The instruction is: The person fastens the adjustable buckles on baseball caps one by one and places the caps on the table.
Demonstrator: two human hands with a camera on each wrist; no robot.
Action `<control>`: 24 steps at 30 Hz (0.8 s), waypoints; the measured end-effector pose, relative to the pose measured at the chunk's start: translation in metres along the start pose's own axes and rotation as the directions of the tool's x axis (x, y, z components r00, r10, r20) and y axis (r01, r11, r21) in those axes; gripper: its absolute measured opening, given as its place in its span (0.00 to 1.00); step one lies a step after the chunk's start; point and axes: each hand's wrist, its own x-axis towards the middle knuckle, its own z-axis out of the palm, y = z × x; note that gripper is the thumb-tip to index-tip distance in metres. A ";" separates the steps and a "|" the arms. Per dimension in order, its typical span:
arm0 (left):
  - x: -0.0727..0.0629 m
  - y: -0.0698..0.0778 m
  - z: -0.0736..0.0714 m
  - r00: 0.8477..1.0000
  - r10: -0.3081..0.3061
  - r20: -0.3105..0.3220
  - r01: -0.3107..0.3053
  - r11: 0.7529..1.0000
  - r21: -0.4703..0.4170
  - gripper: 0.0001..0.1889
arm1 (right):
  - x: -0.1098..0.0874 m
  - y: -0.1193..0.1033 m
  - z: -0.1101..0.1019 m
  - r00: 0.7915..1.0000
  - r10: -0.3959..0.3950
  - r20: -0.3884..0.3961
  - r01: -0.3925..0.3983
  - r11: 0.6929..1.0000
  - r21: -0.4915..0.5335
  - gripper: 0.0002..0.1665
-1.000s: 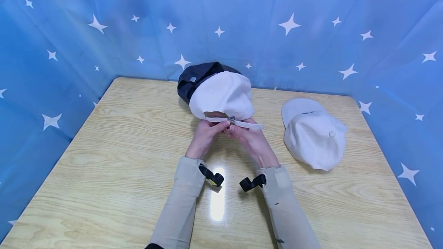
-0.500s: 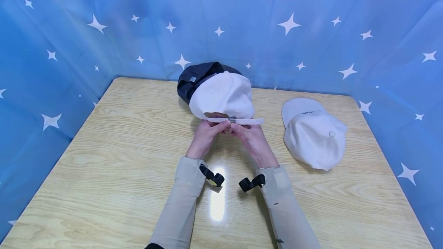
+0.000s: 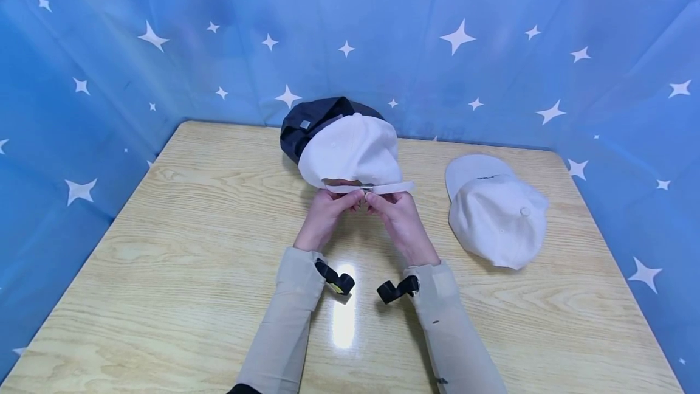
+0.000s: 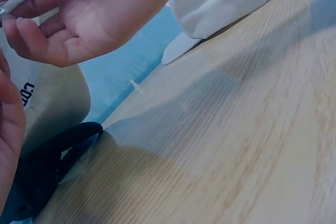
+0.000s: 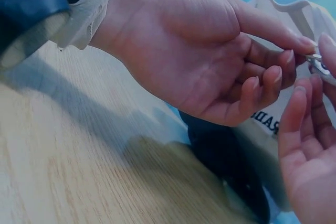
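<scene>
A white baseball cap [image 3: 350,151] stands at the table's back middle, the opening at its rear facing me. Its adjusting strap [image 3: 391,188] runs across that opening, with the loose end pointing right. My left hand [image 3: 321,217] pinches the strap at the metal buckle [image 5: 314,60] between thumb and forefinger. From the other side my right hand [image 3: 403,224] pinches there too, thumb tips nearly meeting. In the right wrist view, dark lettering shows on the cap beyond the fingers. A black cap [image 3: 298,126] sits behind the white one, partly hidden by it.
Another white cap [image 3: 497,217] lies to the right on the wooden table [image 3: 180,248], its brim pointing to the back. A blue curtain [image 3: 404,23] with white stars hangs behind the table and along both sides.
The strap's loose end has swung up from a downward slant to a slight upward tilt, close under the cap's edge. The buckle has turned with it. Both hands stay nearly in place.
</scene>
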 end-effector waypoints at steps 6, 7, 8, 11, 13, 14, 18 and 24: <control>0.001 -0.002 -0.001 1.000 -0.007 -0.007 0.007 1.000 0.004 0.10 | 0.000 0.001 -0.001 1.000 -0.002 -0.011 0.001 0.999 -0.032 0.12; 0.001 -0.002 -0.001 1.000 -0.008 -0.008 0.008 1.000 0.004 0.10 | 0.001 0.001 -0.001 1.000 -0.002 -0.011 0.001 0.999 -0.036 0.11; 0.001 -0.002 -0.001 1.000 -0.008 -0.010 0.008 1.000 0.004 0.10 | 0.001 0.002 -0.002 1.000 -0.001 -0.016 0.000 0.999 -0.042 0.11; 0.002 -0.003 -0.001 1.000 -0.008 -0.014 0.008 1.000 0.001 0.09 | 0.001 0.002 -0.003 0.999 0.002 -0.034 -0.004 0.999 -0.049 0.09; 0.002 -0.003 0.000 1.000 -0.008 -0.016 0.009 1.000 0.003 0.10 | 0.001 0.002 -0.003 0.999 0.005 -0.046 -0.007 0.999 -0.048 0.08; 0.002 -0.004 0.000 1.000 -0.008 -0.017 0.008 1.000 0.004 0.10 | 0.001 0.002 -0.003 0.999 0.007 -0.051 -0.010 0.999 -0.048 0.08; 0.001 -0.003 0.000 1.000 -0.007 -0.014 0.007 1.000 0.007 0.10 | 0.000 0.001 -0.003 0.998 0.022 -0.051 -0.024 0.999 -0.044 0.09; 0.002 -0.003 0.000 1.000 -0.013 -0.017 0.013 1.000 -0.001 0.07 | 0.000 0.000 -0.001 0.997 0.040 -0.061 -0.042 0.998 -0.036 0.10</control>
